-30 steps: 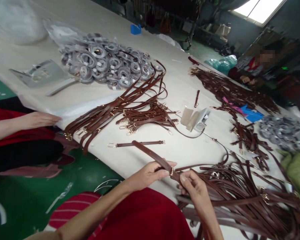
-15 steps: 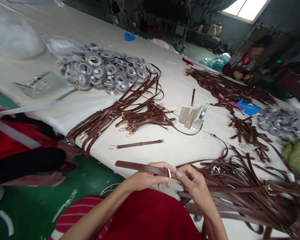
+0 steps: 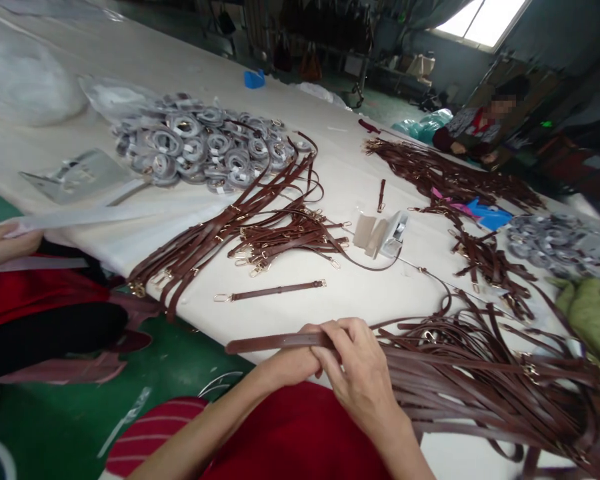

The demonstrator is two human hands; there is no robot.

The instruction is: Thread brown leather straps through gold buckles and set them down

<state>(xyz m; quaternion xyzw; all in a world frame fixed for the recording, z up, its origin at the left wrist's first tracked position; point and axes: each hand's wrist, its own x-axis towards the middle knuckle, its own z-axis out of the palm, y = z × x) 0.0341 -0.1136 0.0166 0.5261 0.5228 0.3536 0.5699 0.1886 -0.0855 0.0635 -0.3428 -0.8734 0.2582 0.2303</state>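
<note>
Far left, a co-worker's hand (image 3: 10,243) grips a long, translucent white strip (image 3: 80,217) at the edge of the white tabletop (image 3: 380,293). Next, a heap of coiled straps in clear grey plastic wrap (image 3: 200,147); below it, a bundle of long brown leather straps with gold-coloured hardware (image 3: 207,235), ends hanging over the table edge. One short, thin brown strap with gold-coloured fittings (image 3: 275,291) lies alone near the front. Beyond it, a pile of short brown straps with metal clips (image 3: 295,237). At front centre, the flat dark-brown leather strap (image 3: 267,343) is held above the table edge, its rounded free end pointing left. Left hand (image 3: 297,363) grips it, fingers partly hidden; right hand (image 3: 357,367) closes over the same stretch, fingertips against the left; buckle not visible. Rightward: a small silver-grey box (image 3: 396,233), a large spread of brown straps (image 3: 470,393), crumpled olive-green cloth (image 3: 593,320).
</note>
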